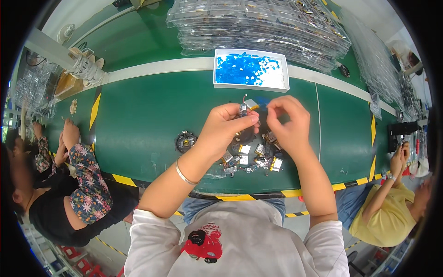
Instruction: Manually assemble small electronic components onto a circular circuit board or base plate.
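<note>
My left hand (pixel 225 125) is closed around a small electronic module (pixel 243 109), its thumb pressed across the front. A silver, yellow-edged battery pouch (pixel 251 104) shows beside the module, and a short red wire sticks up from its top. Close by on the right, my right hand (pixel 294 121) has thumb and forefinger curled into a pinch. A blurred bit of blue film (pixel 263 101) shows at those fingertips. Below both hands lies a loose pile of small battery pouches (pixel 243 149) and dark parts. A round black housing (pixel 185 141) rests left of the pile, near my left forearm.
Beyond my hands stands a white box (pixel 251 86) holding many blue pieces. Stacked clear plastic trays (pixel 258 27) rise behind it. Yellow-black tape (pixel 235 198) edges the green table (pixel 134 124). Co-workers sit on either side, one in a flowered sleeve (pixel 90 184), one in a yellow shirt (pixel 387 217).
</note>
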A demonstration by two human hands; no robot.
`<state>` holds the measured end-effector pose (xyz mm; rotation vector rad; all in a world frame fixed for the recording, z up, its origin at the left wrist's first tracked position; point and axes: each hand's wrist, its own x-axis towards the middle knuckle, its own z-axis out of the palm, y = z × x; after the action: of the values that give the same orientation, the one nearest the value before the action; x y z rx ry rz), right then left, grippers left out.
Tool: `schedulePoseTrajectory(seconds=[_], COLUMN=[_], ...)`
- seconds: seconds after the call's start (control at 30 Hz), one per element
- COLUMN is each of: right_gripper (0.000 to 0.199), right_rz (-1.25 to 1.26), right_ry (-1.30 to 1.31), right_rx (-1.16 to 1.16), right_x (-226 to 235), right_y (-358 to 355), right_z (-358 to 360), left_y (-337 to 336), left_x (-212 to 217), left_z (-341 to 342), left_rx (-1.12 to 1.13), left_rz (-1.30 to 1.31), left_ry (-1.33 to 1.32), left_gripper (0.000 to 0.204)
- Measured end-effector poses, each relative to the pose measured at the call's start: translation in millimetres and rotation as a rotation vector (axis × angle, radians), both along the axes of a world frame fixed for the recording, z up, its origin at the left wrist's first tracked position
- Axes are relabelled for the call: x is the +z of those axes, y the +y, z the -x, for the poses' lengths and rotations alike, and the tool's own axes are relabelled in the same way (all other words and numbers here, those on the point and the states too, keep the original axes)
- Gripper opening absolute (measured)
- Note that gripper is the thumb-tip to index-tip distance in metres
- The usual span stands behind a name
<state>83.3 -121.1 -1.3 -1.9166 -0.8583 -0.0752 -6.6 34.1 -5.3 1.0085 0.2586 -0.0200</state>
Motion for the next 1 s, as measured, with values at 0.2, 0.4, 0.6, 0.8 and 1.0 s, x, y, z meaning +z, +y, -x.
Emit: schedulePoseTrajectory(seconds=[0.2,0.4,0.6,0.8,1.0], right_gripper=[0.012,0.014,0.023,0.015,0.016], right_rz=[0.286,0.148,-0.012,-0.059,-0.066], right_ry=[-0.436,-0.382,-0.165,-0.067,0.025], right_rx=[0.094,-0.018,0.082,-0.019,0.066], right_x=[3.7,9.9,6.0,9.8,11.7], right_y=[-7.0,-13.5,6.4,-2.4,-4.3], right_z=[-16.9,-8.7,26.6,17.4,21.9], left_y=[10.2,9.1,0.2,4.5,-2.4], left_x=[1.0,1.7,-9.6,23.9,5.0], left_z=[-0.2,0.9,0.2,2.7,5.1], left_rx=[0.103,0.137,0.122,-0.09,-0.05], left_rz=[-0.048,-0.072,-0.052,-0.029,-0.068], left_ry=[0.029,0.027,-0.031,0.141,0.052], left_gripper=[0.016,0.014,0.015,0.025,0.03])
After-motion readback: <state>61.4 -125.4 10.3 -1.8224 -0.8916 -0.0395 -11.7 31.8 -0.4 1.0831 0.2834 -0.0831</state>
